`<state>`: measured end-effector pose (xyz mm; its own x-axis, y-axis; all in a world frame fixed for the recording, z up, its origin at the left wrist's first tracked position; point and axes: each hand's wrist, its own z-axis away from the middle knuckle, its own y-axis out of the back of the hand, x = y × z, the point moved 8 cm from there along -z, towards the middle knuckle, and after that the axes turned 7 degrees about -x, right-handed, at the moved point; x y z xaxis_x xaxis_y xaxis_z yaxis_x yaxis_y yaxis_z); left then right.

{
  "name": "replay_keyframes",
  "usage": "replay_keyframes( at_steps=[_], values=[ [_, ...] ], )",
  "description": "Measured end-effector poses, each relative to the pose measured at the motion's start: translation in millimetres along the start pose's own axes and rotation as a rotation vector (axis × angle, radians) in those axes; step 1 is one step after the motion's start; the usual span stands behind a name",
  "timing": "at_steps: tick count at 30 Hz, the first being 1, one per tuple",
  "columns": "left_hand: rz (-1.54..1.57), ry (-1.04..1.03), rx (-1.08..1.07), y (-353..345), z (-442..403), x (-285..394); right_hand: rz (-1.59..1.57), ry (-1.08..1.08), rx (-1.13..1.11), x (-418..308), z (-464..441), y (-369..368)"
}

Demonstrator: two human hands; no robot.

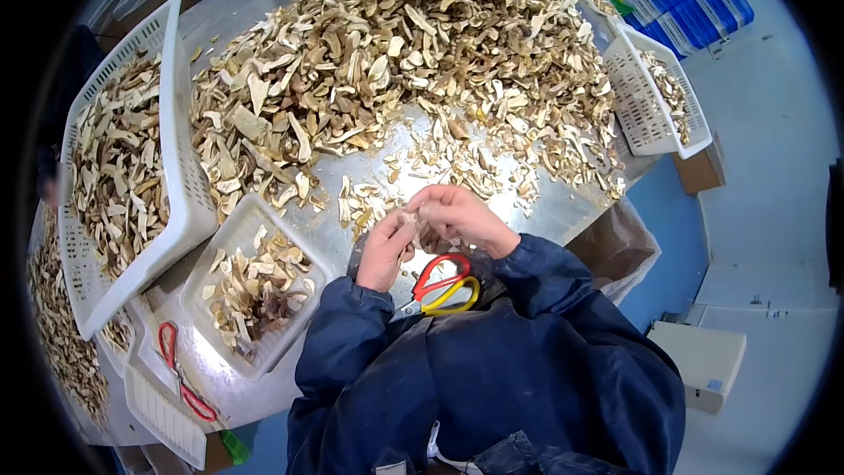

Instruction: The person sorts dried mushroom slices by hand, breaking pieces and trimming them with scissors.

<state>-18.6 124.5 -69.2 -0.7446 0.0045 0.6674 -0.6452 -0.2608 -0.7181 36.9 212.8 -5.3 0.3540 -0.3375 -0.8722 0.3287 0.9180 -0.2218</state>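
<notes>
My left hand [387,251] and my right hand [464,216] meet above the near edge of the metal table. Both are closed, fingertips pinched together on a small pale dried mushroom slice [411,219], mostly hidden by the fingers. Scissors [447,286] with one red and one yellow handle lie just below my hands, close to my body. Small mushroom pieces [457,167] are scattered right beyond my fingers. Behind them rises a large heap of dried mushroom slices [378,53]. To the left stands a shallow white tray [318,257] partly filled with slices.
A big white perforated basket [180,176] full of slices stands at far left. Red-handled scissors [180,372] lie near the left table edge. Another white basket [635,101] sits at right, above a lined box [620,251]. Blue crates [690,4] are stacked at the back right.
</notes>
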Motion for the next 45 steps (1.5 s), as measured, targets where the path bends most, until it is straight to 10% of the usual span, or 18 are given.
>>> replay_keyframes(
  at_steps=[6, 13, 17, 20, 22, 31, 34, 39, 45],
  values=[
    [0.394, -0.024, -0.163, -13, 4, 15, 0.589, 0.168, 0.764, -39, -19, 174],
    [0.461, -0.060, -0.186, -8, 1, 16, 1.282, 0.111, 0.772, -60, -51, 186],
    [0.483, -0.060, -0.187, -4, 1, 13, 0.801, 0.245, 0.692, -56, -47, 199],
    [0.562, -0.035, -0.149, -2, 2, 11, -0.493, 0.564, 0.232, -46, -30, 225],
    [0.580, -0.029, -0.161, -2, 2, 11, -0.469, 0.519, 0.417, -52, -6, 228],
    [0.539, -0.046, -0.155, -1, 1, 11, 1.457, -0.070, 0.764, -50, -30, 198],
    [0.525, -0.044, -0.147, -1, 2, 11, 1.091, 0.039, 0.751, -46, -17, 211],
    [0.547, -0.043, -0.179, -2, 1, 10, -0.432, 0.455, 0.262, -34, 2, 215],
    [0.538, -0.045, -0.187, -4, 1, 10, 0.786, 0.116, 0.621, -39, -27, 202]
  ],
)
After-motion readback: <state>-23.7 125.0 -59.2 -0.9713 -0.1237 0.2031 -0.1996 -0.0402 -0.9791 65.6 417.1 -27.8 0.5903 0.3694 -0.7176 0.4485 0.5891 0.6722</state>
